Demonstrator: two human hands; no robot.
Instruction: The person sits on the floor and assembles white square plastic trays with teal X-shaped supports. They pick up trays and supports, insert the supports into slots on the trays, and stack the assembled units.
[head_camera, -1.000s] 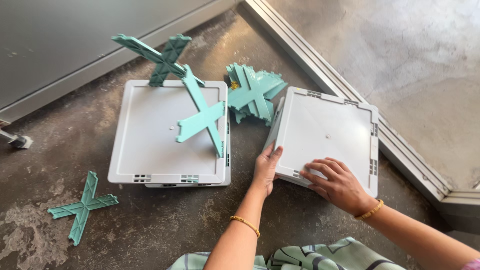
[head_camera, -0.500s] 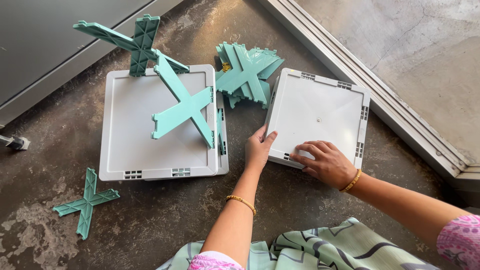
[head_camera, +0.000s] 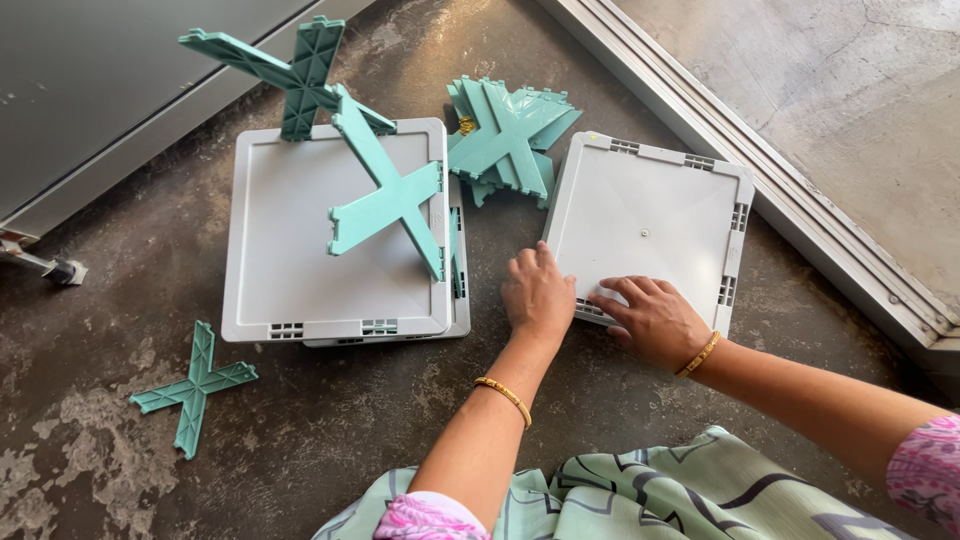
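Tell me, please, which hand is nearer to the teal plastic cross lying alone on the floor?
Left. The left hand is the nearer one, right of the teal plastic cross; the right hand rests farther right.

Grey tray (head_camera: 640, 215) smooth matt plastic; teal crosses (head_camera: 390, 200) ribbed plastic; floor (head_camera: 330, 420) rough concrete.

A single view is given, taken from a head-worn camera looking steeply down at the stained grey concrete floor (head_camera: 330, 440). The scene is seen from close by, within arm's reach. The forearms enter from the lower edge of the frame. A pale metal door track (head_camera: 760, 150) is crossed diagonally at the upper right.
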